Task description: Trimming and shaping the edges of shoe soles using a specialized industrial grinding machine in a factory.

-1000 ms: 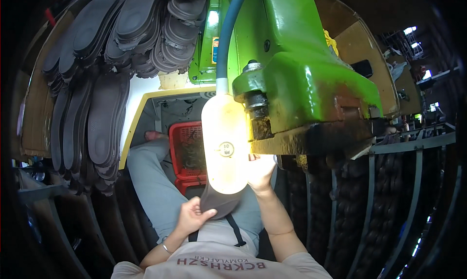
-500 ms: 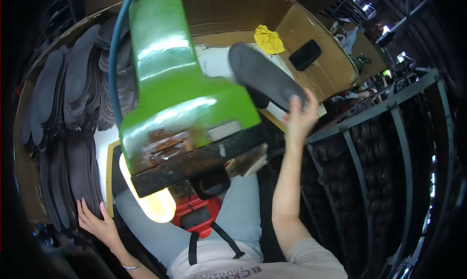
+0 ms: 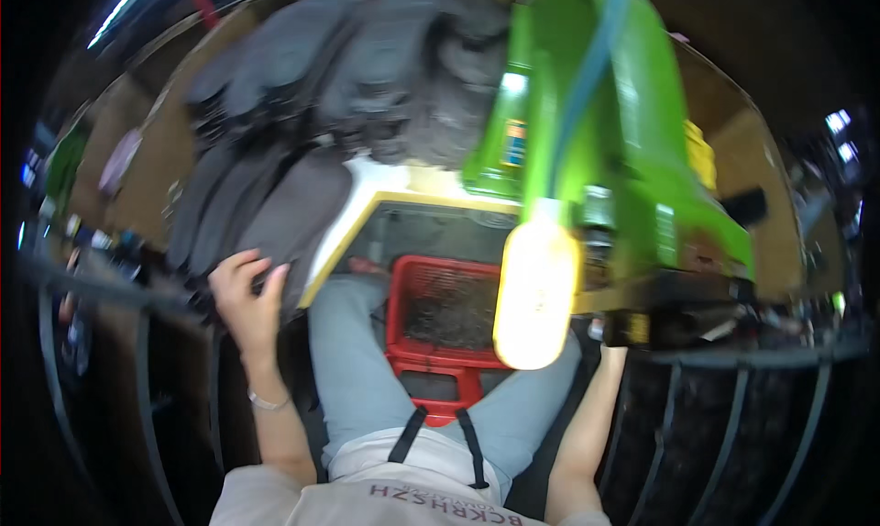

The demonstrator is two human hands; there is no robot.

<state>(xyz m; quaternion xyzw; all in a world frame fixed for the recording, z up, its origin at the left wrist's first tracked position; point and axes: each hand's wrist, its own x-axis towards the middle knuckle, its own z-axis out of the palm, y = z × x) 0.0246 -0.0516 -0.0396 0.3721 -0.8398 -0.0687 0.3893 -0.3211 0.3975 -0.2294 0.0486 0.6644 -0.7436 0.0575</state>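
Dark grey shoe soles lie in stacks on the left of the bench; the nearest stack (image 3: 298, 205) ends by my left hand (image 3: 247, 298). This hand touches the near end of that stack, its thumb and bent fingers apart, with no sole lifted in it. My right forearm (image 3: 587, 425) reaches up to the green machine (image 3: 642, 132), whose dark lower head hides my right hand. Whether that hand holds a sole does not show. A lit oblong lamp (image 3: 538, 297) hangs at the machine's left side, beside a blue hose (image 3: 591, 67).
A red plastic basket (image 3: 396, 310) with dark scraps stands between my knees. Cardboard walls (image 3: 165, 173) rise round the bench, whose yellow edge (image 3: 344, 242) is near my left hand. Metal rack rails (image 3: 137, 292) flank me, and a yellow cloth (image 3: 700, 155) lies behind the machine.
My view has swung left toward the stacks. My right hand, earlier holding a grey sole out beyond the machine, is now behind its head. My left hand's fingers have bent at the stack.
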